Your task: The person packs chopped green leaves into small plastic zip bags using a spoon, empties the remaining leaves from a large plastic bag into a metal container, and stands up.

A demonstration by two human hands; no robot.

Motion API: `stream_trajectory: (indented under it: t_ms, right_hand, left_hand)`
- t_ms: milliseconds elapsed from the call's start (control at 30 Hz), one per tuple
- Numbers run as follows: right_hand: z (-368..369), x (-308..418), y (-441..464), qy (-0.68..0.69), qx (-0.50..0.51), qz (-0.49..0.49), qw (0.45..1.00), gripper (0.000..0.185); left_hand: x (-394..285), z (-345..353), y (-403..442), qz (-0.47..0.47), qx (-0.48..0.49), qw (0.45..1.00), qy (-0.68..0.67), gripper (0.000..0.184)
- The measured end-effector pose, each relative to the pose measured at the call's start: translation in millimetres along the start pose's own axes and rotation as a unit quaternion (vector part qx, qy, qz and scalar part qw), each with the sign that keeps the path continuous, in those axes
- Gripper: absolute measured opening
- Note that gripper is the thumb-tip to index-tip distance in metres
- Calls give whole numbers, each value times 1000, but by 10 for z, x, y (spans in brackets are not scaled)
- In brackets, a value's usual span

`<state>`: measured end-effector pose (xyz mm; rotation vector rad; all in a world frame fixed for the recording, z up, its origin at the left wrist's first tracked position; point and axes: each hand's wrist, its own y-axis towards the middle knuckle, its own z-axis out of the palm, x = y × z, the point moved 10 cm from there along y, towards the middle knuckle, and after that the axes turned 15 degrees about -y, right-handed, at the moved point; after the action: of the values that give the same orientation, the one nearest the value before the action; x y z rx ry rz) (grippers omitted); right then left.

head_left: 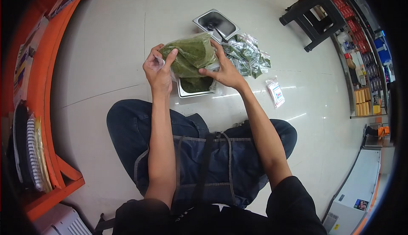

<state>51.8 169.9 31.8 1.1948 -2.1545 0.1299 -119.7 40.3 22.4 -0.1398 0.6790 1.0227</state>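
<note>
Both hands, left (pixel 160 69) and right (pixel 225 68), clamp the bag of green powder (pixel 189 54) above the metal tray (pixel 182 91) (mostly hidden); some fingertips are out of sight.

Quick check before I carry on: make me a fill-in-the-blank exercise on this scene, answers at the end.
1. The left hand and right hand hold a large plastic bag whose contents are coloured ____.
2. The small filled packets lie in a pile on the ____.
3. The stool beyond the packets, off to the right, is coloured ____.

Missing words: green; floor; black.
</note>
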Motion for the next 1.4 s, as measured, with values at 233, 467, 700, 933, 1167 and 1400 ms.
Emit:
stream_trajectory:
  t_ms: [233, 467, 700, 933, 1167, 1400]
  right_hand:
    - [3, 33, 38, 44, 43, 28, 998, 56]
    - [-14, 36, 32, 49, 17, 16, 999, 40]
    - [-158, 120, 19, 50, 4, 16, 999, 37]
    - [9, -14, 36, 52, 34, 12, 998, 46]
    - [-175, 80, 26, -14, 46, -13, 999, 74]
    - [-305, -188, 32, -52, 68, 13, 996, 56]
  left_hand:
    - [-8, -4, -7, -1, 0, 1000, -7, 37]
    - [-30, 41, 13, 13, 14, 999, 35, 37]
    - [-104, 258, 14, 45, 125, 955, 264, 38]
    - [-116, 356, -11, 48, 135, 933, 329, 30]
    - [-252, 423, 29, 72, 127, 953, 264, 40]
    - [-165, 468, 94, 51, 138, 959, 243, 39]
